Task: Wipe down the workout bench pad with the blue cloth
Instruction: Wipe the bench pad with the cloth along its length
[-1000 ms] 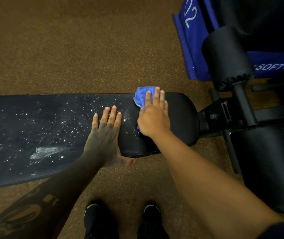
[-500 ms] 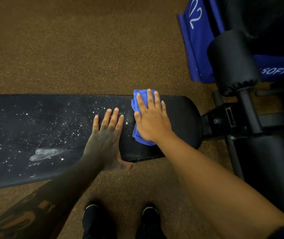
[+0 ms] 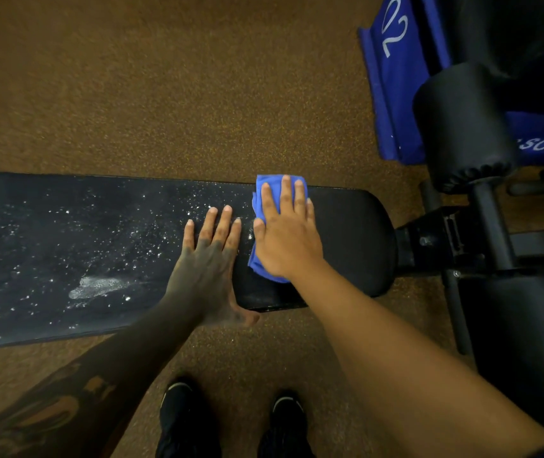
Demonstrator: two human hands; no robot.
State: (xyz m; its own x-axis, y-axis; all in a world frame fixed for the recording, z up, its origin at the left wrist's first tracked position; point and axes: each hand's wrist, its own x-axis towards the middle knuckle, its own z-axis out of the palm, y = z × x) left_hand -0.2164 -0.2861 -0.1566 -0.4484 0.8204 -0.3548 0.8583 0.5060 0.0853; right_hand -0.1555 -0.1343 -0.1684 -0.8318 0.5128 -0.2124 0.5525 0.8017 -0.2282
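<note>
Pressing flat with fingers together, the right hand (image 3: 285,241) pins the blue cloth (image 3: 265,206) against the bench pad (image 3: 346,246) near its rounded right end, the cloth reaching the pad's far edge. Just beside it, the left hand (image 3: 206,272) lies palm-down, thumb spread off the near edge. White specks (image 3: 105,287) cover the pad to the left. Black roller pads (image 3: 462,127) stand further right.

Black bench pad (image 3: 346,226), blue cloth (image 3: 265,193) and hands flat on it
</note>
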